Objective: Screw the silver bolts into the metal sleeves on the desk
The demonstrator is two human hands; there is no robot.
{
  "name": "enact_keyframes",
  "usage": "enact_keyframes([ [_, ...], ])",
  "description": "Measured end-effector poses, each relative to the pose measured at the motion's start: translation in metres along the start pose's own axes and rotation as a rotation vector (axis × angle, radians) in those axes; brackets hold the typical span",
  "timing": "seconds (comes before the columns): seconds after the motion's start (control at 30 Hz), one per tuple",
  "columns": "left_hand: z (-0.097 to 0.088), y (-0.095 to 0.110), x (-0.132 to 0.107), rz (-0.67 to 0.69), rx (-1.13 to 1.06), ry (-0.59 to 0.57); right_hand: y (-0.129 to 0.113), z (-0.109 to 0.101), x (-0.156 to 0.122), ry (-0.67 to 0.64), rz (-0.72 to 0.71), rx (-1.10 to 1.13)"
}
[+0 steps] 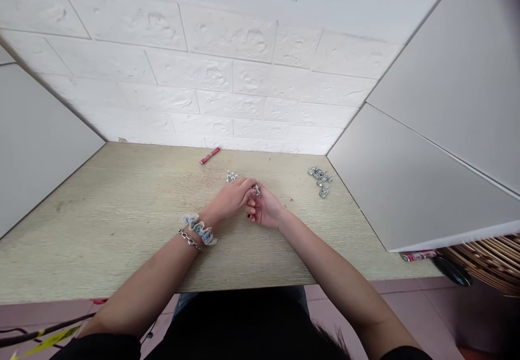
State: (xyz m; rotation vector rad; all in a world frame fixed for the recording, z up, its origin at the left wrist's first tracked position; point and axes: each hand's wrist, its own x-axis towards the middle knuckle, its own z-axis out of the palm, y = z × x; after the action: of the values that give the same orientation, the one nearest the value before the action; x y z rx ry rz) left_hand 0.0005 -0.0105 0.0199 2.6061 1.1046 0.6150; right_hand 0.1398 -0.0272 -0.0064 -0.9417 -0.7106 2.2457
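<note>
Metal fitting (256, 188): small, silvery, held between my two hands above the middle of the table (122, 224); too small in this view to name surely, possibly a wing nut or screw.
Left hand (229, 200): fingers curled over from the left, tips closed on the fitting; a scrunchie (199, 229) and a chain bracelet (190, 239) sit at the wrist.
Right hand (265, 209): palm turned up and cupped, fingers bent round the fitting from below.
Loose piece (231, 177): similar metal part lying on the table just beyond my left fingers.
Heap of fittings (320, 178): at the right, near the grey side panel (406, 186), well apart from my hands.
Red pen (209, 155): lying by the back wall.
Handling advice: keep the part low over the table, one hand steadying and the other turning, so a slip does not drop it off the edge.
</note>
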Motion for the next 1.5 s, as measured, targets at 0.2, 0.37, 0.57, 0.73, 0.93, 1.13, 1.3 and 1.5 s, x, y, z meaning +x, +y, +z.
enact_keyframes([
  [0.2, 0.000, 0.000, 0.000, 0.033, -0.005, 0.004, -0.001, 0.003, -0.005, 0.041, -0.056, 0.049],
  [0.37, 0.000, -0.005, 0.001, 0.019, -0.017, 0.019, -0.002, 0.006, -0.004, 0.041, -0.107, 0.083],
  [0.57, 0.000, -0.007, 0.002, 0.004, -0.033, 0.014, -0.003, 0.006, -0.002, 0.094, -0.155, 0.121],
  [0.73, -0.002, -0.007, 0.001, -0.006, -0.035, 0.016, -0.004, 0.007, -0.004, 0.112, -0.172, 0.133],
  [0.93, -0.002, -0.006, 0.001, 0.016, -0.004, 0.014, -0.005, 0.007, -0.007, 0.067, -0.171, 0.150],
  [1.13, -0.002, -0.001, 0.000, 0.026, 0.009, 0.005, -0.003, 0.006, -0.003, 0.063, -0.126, 0.095],
  [1.3, -0.001, 0.004, 0.000, 0.024, -0.011, -0.024, 0.001, 0.001, 0.000, 0.027, -0.052, 0.057],
  [1.5, 0.000, 0.003, 0.000, 0.023, -0.014, -0.003, 0.000, 0.004, -0.003, 0.000, -0.053, 0.058],
])
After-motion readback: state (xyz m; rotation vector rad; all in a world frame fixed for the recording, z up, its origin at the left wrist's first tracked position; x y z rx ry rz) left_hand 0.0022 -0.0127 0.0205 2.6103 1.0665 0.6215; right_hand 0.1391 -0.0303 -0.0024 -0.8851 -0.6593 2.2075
